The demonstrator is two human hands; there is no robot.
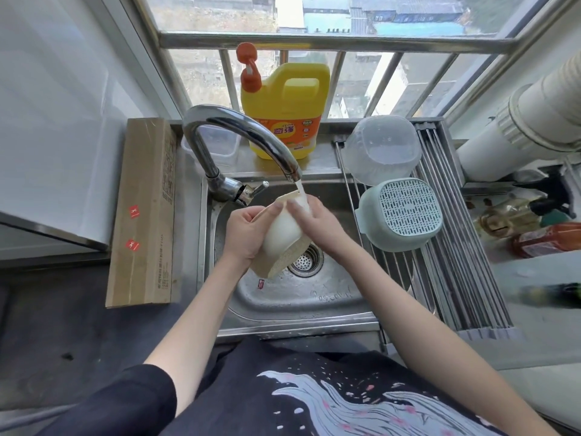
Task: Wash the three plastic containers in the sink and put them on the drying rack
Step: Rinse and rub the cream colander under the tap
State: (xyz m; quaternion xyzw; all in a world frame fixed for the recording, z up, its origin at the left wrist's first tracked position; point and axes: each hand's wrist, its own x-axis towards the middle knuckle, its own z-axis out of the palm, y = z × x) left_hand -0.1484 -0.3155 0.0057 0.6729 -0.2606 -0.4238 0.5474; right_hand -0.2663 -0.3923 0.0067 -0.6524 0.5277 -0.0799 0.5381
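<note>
Over the steel sink (292, 297) I hold a beige plastic container (283, 243) tilted under the running tap (239, 133); its white smooth side faces up and a perforated part points at the drain. My left hand (243, 234) grips it from the left. My right hand (317, 221) presses on it from the right, fingers under the water stream. On the roll-up drying rack (462, 247), to the right of the sink, a clear plastic container (382, 149) lies upside down at the back. A pale green perforated container (405, 214) lies upside down in front of it.
A yellow detergent jug (284, 111) with an orange pump stands on the ledge behind the tap, next to a small clear box (220, 143). A long cardboard box (144, 212) lies left of the sink. Bottles and packets (534, 228) crowd the counter right of the rack.
</note>
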